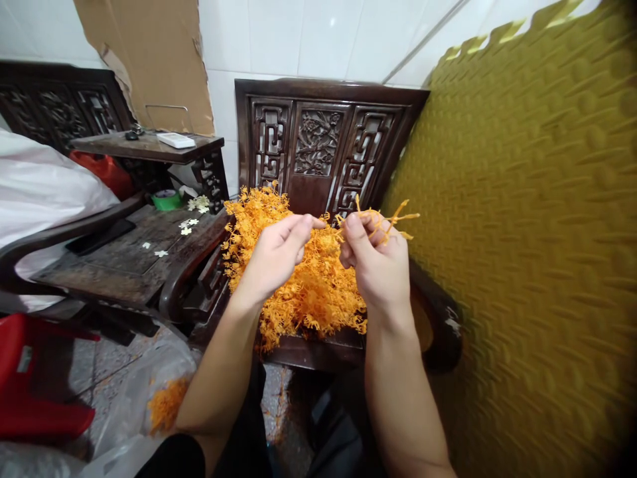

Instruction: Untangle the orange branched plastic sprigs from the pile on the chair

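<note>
At your far left, a red stool (44,382) stands on the floor, well apart from your hands. Right of it, a dark wooden seat (112,255) carries a green tape roll (167,200) and small pale flower pieces (186,226); bare wood extends between these and the seat's front edge. Below, an open plastic bag (119,392) on the floor contains orange pieces. Your left hand (281,252) is raised over the near side of the orange pile (313,302), index finger extended rightward and thumb alongside; you cannot tell whether this grip contains a piece. The pile covers most of the seat of the carved chair (311,192) directly ahead, leaving a strip of wood along the front edge. A narrow gap separates your two grips. Your right hand (383,262) is above the pile's right side, its thumb and fingers pinching a branched orange sprig (398,218), whose tips project rightward. Right of that hand, an upright yellow mat (527,219) bounds the working space; the open room lies above the pile.
</note>
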### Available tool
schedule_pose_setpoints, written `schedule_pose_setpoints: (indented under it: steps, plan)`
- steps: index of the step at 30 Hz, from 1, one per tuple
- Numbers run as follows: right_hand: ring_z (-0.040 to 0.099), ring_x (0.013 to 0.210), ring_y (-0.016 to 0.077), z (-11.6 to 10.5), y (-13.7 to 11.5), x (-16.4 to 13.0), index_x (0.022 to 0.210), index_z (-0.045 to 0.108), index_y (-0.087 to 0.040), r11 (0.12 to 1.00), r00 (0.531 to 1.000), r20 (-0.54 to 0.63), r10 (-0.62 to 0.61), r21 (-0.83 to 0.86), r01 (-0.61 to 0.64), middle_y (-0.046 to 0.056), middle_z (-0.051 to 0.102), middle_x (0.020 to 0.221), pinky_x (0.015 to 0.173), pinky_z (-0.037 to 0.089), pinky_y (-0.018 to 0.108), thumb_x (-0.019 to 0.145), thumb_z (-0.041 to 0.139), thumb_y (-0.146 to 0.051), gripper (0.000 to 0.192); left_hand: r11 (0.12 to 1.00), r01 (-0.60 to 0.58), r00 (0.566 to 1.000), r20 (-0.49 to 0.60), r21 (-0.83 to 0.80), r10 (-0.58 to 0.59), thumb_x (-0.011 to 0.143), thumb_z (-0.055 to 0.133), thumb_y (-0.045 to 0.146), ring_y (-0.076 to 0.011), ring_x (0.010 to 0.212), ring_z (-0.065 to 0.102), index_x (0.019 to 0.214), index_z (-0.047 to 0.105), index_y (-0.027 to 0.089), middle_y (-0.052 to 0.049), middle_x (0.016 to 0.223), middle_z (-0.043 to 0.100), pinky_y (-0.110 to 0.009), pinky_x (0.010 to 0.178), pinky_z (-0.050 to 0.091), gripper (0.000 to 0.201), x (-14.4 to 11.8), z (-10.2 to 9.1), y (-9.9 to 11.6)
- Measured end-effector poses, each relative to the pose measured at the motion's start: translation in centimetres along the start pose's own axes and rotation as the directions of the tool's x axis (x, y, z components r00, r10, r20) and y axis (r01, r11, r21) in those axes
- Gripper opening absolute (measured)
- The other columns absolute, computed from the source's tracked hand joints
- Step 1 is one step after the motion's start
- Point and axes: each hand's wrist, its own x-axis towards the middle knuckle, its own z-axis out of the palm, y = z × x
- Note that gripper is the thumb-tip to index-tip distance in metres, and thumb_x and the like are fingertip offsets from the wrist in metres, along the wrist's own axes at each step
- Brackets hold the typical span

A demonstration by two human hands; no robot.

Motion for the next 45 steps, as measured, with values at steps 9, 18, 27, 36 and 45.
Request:
schedule_pose_setpoints:
  steps: [9, 18, 27, 36, 45]
  plan:
    - [0.034, 0.051, 0.0064, -0.6, 0.4, -0.1, 0.088, 0.059, -0.021, 0.993, 0.989, 0.125, 0.074, 0.078, -0.084, -0.006, 0.043, 0.066, 0.045, 0.03, 0.025, 0.088, 0.08, -0.055, 0.04, 0.868, -0.18, 0.982, 0.032, 0.464, 0.187, 0.1, 0.063, 0.037, -0.0146, 0.073, 0.058, 0.096, 0.069, 0.018, -0.002, 0.087, 0.072, -0.028, 0.067, 0.043, 0.02, -0.5, 0.6, 0.3]
    - [0.02, 0.042, 0.0043, -3.1, -0.4, 1.5, 0.069, 0.054, -0.021, 0.928, 0.924, -0.375, 0.073, 0.364, 0.075, -0.011, 0.03, 0.052, 0.04, 0.016, 0.023, 0.072, 0.085, -0.03, 0.033, 0.821, -0.221, 0.971, 0.197, 0.526, 0.134, 0.094, 0.054, 0.014, -0.0102, 0.063, 0.051, 0.075, 0.058, 0.018, 0.003, 0.068, 0.06, -0.026, 0.064, 0.039, 0.02, -2.2, 0.9, 2.5]
    - [0.015, 0.046, 0.0035, -0.8, -0.1, 0.9, 0.082, 0.076, -0.022, 0.795, 0.956, 0.055, 0.288, 0.543, -0.271, -0.012, 0.022, 0.051, 0.04, 0.016, 0.02, 0.069, 0.093, -0.039, 0.028, 0.994, -0.019, 0.999, 0.029, 0.109, 0.016, 0.098, 0.061, 0.028, -0.0072, 0.049, 0.037, 0.1, 0.076, 0.017, 0.005, 0.058, 0.049, -0.022, 0.045, 0.028, 0.018, -0.7, 1.9, -0.1]
    - [0.014, 0.042, 0.0014, 1.4, 0.6, 0.2, 0.069, 0.07, -0.019, 0.76, 0.963, 0.121, 0.239, 0.595, -0.263, -0.012, 0.027, 0.046, 0.038, 0.016, 0.018, 0.064, 0.097, -0.042, 0.036, 0.996, -0.068, 0.996, -0.056, -0.063, 0.065, 0.082, 0.084, 0.056, -0.0102, 0.058, 0.063, 0.079, 0.072, 0.015, -0.001, 0.074, 0.072, -0.023, 0.057, 0.054, 0.043, -0.2, 3.0, -0.4]
    - [0.02, 0.04, 0.0027, 1.5, -0.6, -0.2, 0.061, 0.051, -0.019, 0.799, 0.993, -0.039, 0.113, 0.598, -0.067, -0.011, 0.028, 0.049, 0.036, 0.019, 0.018, 0.069, 0.095, -0.037, 0.048, 0.908, -0.239, 0.969, 0.146, 0.344, 0.2, 0.101, 0.06, 0.03, -0.0079, 0.059, 0.046, 0.064, 0.059, 0.016, 0.004, 0.06, 0.05, -0.024, 0.059, 0.037, 0.04, -2.0, 2.3, 1.7]
